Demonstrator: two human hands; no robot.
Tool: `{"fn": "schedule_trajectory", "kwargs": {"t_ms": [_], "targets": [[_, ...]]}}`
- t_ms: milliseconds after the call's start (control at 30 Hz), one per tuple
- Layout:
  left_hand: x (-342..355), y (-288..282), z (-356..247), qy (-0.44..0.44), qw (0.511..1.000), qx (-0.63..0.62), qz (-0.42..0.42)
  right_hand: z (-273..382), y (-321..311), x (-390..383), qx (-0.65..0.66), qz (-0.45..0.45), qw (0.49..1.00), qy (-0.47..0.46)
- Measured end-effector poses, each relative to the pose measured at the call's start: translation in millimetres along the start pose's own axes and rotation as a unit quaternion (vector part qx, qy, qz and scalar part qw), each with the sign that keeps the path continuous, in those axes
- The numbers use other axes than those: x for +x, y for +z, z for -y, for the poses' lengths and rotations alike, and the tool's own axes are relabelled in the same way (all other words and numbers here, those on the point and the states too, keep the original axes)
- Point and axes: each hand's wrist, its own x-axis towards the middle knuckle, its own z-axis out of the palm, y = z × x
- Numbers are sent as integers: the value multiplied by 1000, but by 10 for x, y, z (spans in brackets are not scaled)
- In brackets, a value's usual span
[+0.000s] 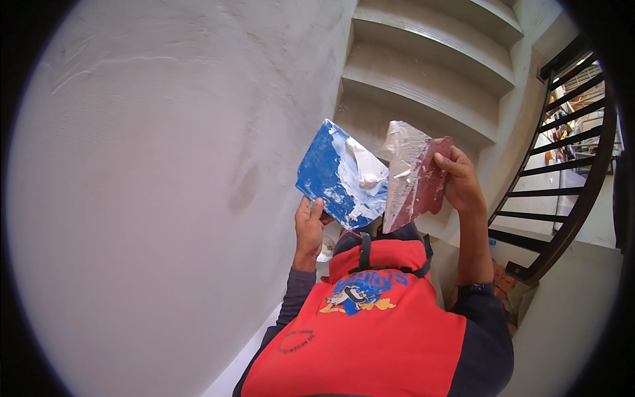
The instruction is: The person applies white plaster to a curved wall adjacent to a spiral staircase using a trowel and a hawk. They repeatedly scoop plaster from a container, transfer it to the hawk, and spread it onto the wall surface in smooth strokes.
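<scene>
Blue board (pixel 322 164), gripped low by the left hand (pixel 309 229), sits beside a maroon spreader (pixel 428 182) the right hand (pixel 463 185) pinches.

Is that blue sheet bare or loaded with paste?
Partly loaded: white paste lies thick on the right side of the blue sheet.

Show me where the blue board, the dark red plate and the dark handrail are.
Blue board (pixel 327 171), head view: bare blue face beside the white paste.
Dark red plate (pixel 428 178), head view: bare red part.
Dark handrail (pixel 596 182), head view: middle of its curve.
</scene>
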Motion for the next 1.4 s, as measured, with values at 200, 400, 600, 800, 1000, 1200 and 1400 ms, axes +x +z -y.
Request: {"fn": "schedule_trajectory", "kwargs": {"t_ms": [200, 400, 600, 800, 1000, 1200, 1400], "targets": [[3, -82, 50, -24, 998, -45, 32, 126, 24, 22, 82, 75, 992, -56], [31, -77, 108, -29, 999, -22, 32, 473, 103, 391, 80, 44, 989, -116], [-30, 71, 39, -9, 1000, -4, -20, 737, -233, 1687, 2, -6, 987, -161], [-78, 291, 145, 20, 993, -36, -112, 292, 254, 3371, -143, -183, 938, -257], [-418, 492, 120, -6, 964, -43, -263, -552, 1005, 3860, -333, -228, 883, -241], [-289, 776, -69, -64, 949, -64, -301, -1384, 756, 3637, -307, -176, 910, -215], [-207, 727, -305, -114, 954, -31, -276, -1116, 255, 4178, -256, -258, 926, -103]]}}
